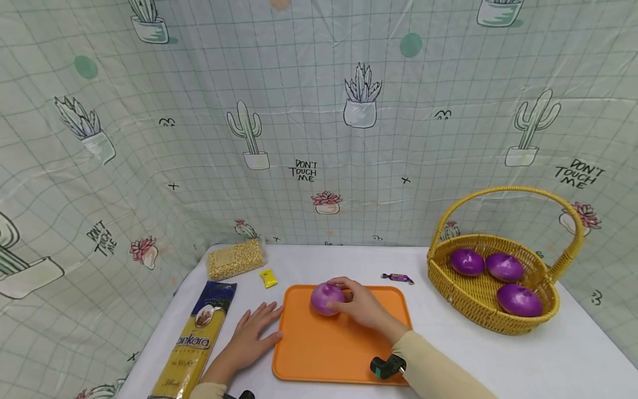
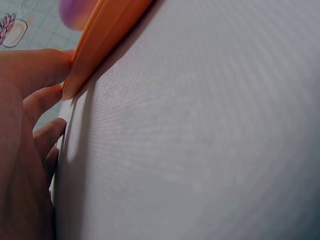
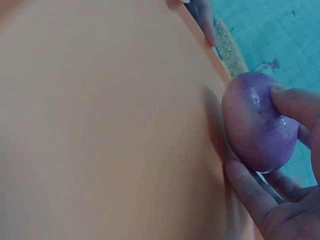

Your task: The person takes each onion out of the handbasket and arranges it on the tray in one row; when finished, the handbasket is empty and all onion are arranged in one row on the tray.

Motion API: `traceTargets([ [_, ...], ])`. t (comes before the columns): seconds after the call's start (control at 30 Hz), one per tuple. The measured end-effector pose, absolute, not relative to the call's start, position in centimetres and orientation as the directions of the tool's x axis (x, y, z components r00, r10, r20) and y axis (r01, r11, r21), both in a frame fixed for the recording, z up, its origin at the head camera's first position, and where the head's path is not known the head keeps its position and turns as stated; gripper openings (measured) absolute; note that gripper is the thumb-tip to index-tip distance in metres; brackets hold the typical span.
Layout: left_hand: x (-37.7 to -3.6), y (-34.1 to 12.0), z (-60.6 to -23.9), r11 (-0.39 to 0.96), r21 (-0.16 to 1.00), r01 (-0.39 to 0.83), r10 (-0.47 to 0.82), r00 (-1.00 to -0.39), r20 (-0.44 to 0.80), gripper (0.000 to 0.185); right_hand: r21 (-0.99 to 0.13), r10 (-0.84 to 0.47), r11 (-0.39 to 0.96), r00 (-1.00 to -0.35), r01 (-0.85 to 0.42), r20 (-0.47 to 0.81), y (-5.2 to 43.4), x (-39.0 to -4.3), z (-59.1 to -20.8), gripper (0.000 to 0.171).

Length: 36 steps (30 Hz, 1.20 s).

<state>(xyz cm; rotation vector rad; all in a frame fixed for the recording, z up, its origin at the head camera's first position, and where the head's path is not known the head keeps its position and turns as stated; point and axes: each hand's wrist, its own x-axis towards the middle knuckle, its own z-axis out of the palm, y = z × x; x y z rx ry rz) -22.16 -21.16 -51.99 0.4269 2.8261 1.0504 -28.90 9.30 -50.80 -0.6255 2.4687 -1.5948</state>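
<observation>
Here the right hand [image 1: 363, 306] pinches a glossy, bulbous onion [image 1: 322, 299], left hand [image 1: 251, 337] spread, touching a tray [image 1: 324, 352].

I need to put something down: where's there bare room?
Bare table lies between the orange tray and the basket, beyond the right sleeve, and behind the tray between the yellow packet and the wrapped candy. The tray's near-left part is free too. It's crowded left of the tray, where the left hand and pasta packet lie close together.

From above, the head view faces forward and down; both wrist views, much nearer, share the orange tray [image 1: 324, 352].
</observation>
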Motion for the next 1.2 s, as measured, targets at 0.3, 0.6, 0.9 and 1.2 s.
traceTargets([
  [0.3, -22.0, -21.0, -52.0, 0.723, 0.655, 0.218, 0.291, -0.957, -0.003, 0.059, -0.891, -0.411, 0.370, -0.906, -0.262, 0.095, 8.2, -29.0, -51.0, 0.047],
  [0.6, -22.2, -21.2, -52.0, 0.727, 0.649, 0.225, 0.293, -0.956, 0.003, 0.059, -0.884, -0.414, 0.383, -0.905, -0.268, 0.095, 6.8, -29.4, -50.8, 0.045],
  [0.9, -22.3, -21.3, -52.2, 0.729, 0.643, 0.235, 0.289, -0.957, 0.022, 0.059, -0.876, -0.401, 0.410, -0.913, -0.254, 0.077, 5.6, -29.3, -50.7, 0.044],
  [1.2, -22.3, -21.1, -52.0, 0.738, 0.638, 0.221, 0.288, -0.958, 0.000, 0.060, -0.858, -0.387, 0.455, -0.921, -0.238, 0.049, 4.9, -29.3, -50.0, 0.045],
])
